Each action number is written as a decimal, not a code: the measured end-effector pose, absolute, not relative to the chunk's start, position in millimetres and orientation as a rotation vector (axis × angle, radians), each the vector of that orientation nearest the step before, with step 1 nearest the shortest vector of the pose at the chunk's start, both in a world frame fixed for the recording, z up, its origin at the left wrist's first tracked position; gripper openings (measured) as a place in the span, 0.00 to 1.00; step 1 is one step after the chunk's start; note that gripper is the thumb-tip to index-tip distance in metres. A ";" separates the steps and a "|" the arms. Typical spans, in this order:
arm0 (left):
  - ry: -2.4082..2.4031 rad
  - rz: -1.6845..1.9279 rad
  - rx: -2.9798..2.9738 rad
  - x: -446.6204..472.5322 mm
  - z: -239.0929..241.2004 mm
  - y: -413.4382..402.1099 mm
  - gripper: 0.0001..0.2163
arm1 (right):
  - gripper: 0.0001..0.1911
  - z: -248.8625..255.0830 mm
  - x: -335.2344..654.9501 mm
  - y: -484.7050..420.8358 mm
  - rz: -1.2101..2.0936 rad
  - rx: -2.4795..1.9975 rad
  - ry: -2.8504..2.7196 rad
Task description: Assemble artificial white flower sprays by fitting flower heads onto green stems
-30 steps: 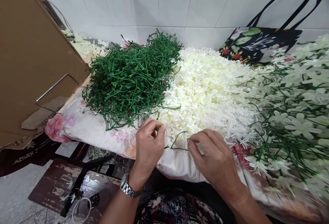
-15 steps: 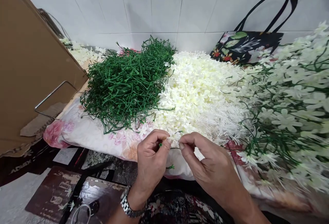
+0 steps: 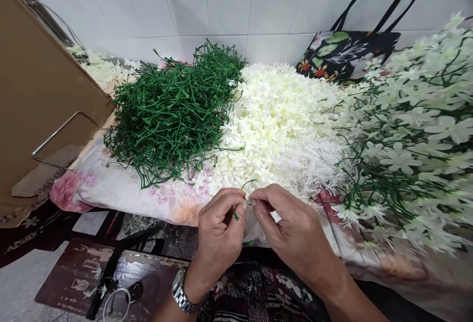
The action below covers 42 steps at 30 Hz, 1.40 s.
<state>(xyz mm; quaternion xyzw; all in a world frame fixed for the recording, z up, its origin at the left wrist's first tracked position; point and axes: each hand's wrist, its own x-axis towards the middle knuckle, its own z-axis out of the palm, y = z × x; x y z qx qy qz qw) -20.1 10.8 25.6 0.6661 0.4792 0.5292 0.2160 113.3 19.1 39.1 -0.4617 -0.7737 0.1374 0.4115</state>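
My left hand (image 3: 221, 226) is closed in a pinch around a thin green artificial flower stem (image 3: 236, 217), whose branch tips stick out around the fingers. Fingertip to fingertip with it, my right hand (image 3: 288, 226) also pinches, but its fingers hide the tiny piece between them. A bit of white shows where the hands meet. Just beyond the hands spreads a heap of loose white artificial flowers (image 3: 273, 100). To its left rises a tangled pile of green stems (image 3: 170, 110). White stamens (image 3: 318, 164) lie in a patch right of the flower heap.
Assembled white flower sprays (image 3: 417, 139) fill the right side. A black floral bag (image 3: 347, 55) leans against the tiled wall (image 3: 221, 1). A cardboard sheet (image 3: 40, 80) stands at left, near a bent metal wire handle (image 3: 55, 137). Flowered cloth (image 3: 121, 184) covers the work surface.
The view has shifted slightly. Between my fingertips, the white petals seen earlier are mostly out of sight, and a green stem tip now pokes up above them. Both hands stay close together.
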 end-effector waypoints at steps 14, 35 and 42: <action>1.256 1.330 1.561 -25.6 20.5 4.3 0.05 | 0.05 37.6 119.8 14.0 0.388 -1.121 -1.929; 1.076 1.265 1.116 -18.5 12.8 -3.7 0.07 | 0.06 29.7 132.1 10.1 0.547 -1.059 -1.864; 1.169 1.205 1.524 -20.5 25.1 -2.1 0.11 | 0.05 36.9 142.1 7.2 0.597 -1.082 -1.823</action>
